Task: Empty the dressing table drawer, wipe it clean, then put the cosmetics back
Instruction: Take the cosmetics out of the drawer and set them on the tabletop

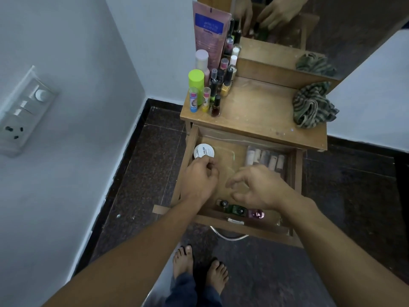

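Your L hand [200,173] is inside the open drawer [295,173], at approx 10 o'clock of the drawer floor. Fingers curled loosely, fingertips touching the near edge of the white round jar [203,150] w/ "POLISH" on the lid; not closed around it, nothing held. The jar sits flat in the far-left corner.

Your R hand [257,188] hovers over mid-drawer, fingers spread and bent in a claw, empty. Can't tell if it touches the drawer floor.

Drawer contents:
- Row of lipstick-type tubes [265,159] lying side by side at approx 2 o'clock, against the right wall.
- Three nail polish bottles [240,210] lying along the front wall at 6 o'clock: dark, green, pink, partly under your R wrist.
- Rest of the floor is bare wood.

Tabletop [254,109]: cosmetics cluster [212,85] upright along the left edge, 9 to 11 o'clock, incl. green-capped bottle, pink tube, sml polish bottles. Striped cloth [313,107] bunched at 3 o'clock, near the right edge, well apart from the cluster. Mirror [287,25] stands behind, at 12 o'clock.
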A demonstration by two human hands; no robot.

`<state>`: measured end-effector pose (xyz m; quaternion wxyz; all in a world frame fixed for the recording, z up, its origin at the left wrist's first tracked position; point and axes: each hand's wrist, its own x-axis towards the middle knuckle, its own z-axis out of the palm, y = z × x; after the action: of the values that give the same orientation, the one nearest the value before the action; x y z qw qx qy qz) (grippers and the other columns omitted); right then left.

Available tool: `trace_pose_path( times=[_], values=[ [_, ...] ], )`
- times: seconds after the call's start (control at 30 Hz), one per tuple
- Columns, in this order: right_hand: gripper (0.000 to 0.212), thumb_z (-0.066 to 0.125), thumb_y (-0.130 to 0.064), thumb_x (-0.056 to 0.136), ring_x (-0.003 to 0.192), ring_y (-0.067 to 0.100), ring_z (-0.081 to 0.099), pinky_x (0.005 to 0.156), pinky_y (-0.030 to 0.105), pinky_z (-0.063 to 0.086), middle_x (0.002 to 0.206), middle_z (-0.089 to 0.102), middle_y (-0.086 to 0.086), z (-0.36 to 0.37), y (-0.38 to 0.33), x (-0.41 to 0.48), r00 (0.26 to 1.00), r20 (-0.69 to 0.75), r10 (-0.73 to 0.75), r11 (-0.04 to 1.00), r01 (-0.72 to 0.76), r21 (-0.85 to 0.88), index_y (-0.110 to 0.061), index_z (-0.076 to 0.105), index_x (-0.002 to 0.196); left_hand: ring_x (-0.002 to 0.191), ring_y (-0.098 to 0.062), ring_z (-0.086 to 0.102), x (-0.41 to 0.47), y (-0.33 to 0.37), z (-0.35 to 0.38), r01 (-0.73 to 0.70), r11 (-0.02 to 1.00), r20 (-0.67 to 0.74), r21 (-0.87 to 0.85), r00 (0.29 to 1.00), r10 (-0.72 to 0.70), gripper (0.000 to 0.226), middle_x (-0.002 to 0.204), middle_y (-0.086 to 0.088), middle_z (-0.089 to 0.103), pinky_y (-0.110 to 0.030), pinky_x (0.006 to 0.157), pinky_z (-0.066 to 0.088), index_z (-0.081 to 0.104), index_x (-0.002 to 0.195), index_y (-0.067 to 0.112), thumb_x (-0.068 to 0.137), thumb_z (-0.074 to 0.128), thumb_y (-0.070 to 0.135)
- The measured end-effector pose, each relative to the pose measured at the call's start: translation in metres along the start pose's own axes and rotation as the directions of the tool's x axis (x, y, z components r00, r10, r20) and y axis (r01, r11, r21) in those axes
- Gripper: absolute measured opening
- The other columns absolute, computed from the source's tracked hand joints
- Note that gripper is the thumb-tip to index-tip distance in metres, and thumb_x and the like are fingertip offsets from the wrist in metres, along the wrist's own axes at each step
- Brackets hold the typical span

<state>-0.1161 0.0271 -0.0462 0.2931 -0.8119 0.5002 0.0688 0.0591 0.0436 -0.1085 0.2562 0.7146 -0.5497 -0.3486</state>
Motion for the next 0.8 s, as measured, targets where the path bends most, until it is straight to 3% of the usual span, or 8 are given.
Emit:
trace_pose_path(
  times=[0.13,0.27,0.47,0.67,0.8],
  values=[
    [0.034,0.061,-0.045,0.069,0.093,0.015,0.065,0.077,0.037,0.057,0.097,0.069,-0.014,0.014,-0.005,-0.001,0.991,0.126,-0.042,0.995,0.053,-0.083,-0.037,0.07,0.1,0.093,-0.018,0.066,-0.005,0.002,-0.002,0.022,1.0,0.033,-0.007,0.999,-0.022,0.019,0.104,0.003,0.072,-0.035,0.084,0.053,0.069,0.108,0.021,0.092,0.059,0.018],
    [0.031,0.069,-0.032,0.076,0.099,0.014,0.062,0.076,0.032,0.053,0.103,0.066,-0.016,0.018,-0.012,-0.003,0.988,0.122,-0.093,0.987,0.108,-0.119,-0.04,0.071,0.106,0.089,-0.016,0.067,-0.007,0.005,0.0,0.042,0.998,0.033,-0.036,0.999,-0.041,0.019,0.097,0.003,0.072,-0.035,0.084,0.054,0.068,0.107,0.024,0.091,0.059,0.019],
    [0.028,0.068,-0.034,0.082,0.104,0.015,0.063,0.078,0.033,0.052,0.108,0.067,-0.015,0.023,-0.016,-0.002,0.987,0.101,-0.122,0.979,0.136,-0.15,-0.044,0.071,0.108,0.089,-0.016,0.067,-0.009,0.004,0.001,0.04,0.999,0.023,-0.037,0.999,-0.039,0.02,0.102,0.005,0.072,-0.035,0.083,0.054,0.069,0.108,0.024,0.09,0.06,0.018],
    [0.025,0.065,-0.039,0.084,0.102,0.018,0.063,0.079,0.037,0.055,0.106,0.067,-0.012,0.023,-0.011,0.001,0.99,0.035,-0.14,0.974,0.144,-0.175,-0.033,0.072,0.108,0.087,-0.016,0.066,-0.009,0.003,0.003,0.006,0.999,-0.012,-0.053,1.0,-0.007,0.02,0.11,0.007,0.07,-0.035,0.081,0.055,0.068,0.108,0.026,0.093,0.058,0.019],
    [0.024,0.063,-0.044,0.082,0.092,0.015,0.063,0.076,0.039,0.056,0.093,0.065,-0.013,-0.001,-0.007,0.003,0.982,-0.133,-0.133,0.989,0.123,-0.081,-0.035,0.074,0.101,0.078,-0.01,0.062,-0.01,0.011,0.003,-0.098,0.988,-0.147,-0.117,0.986,0.081,0.019,0.11,0.009,0.068,-0.034,0.075,0.055,0.069,0.11,0.024,0.096,0.057,0.02]
  ],
)
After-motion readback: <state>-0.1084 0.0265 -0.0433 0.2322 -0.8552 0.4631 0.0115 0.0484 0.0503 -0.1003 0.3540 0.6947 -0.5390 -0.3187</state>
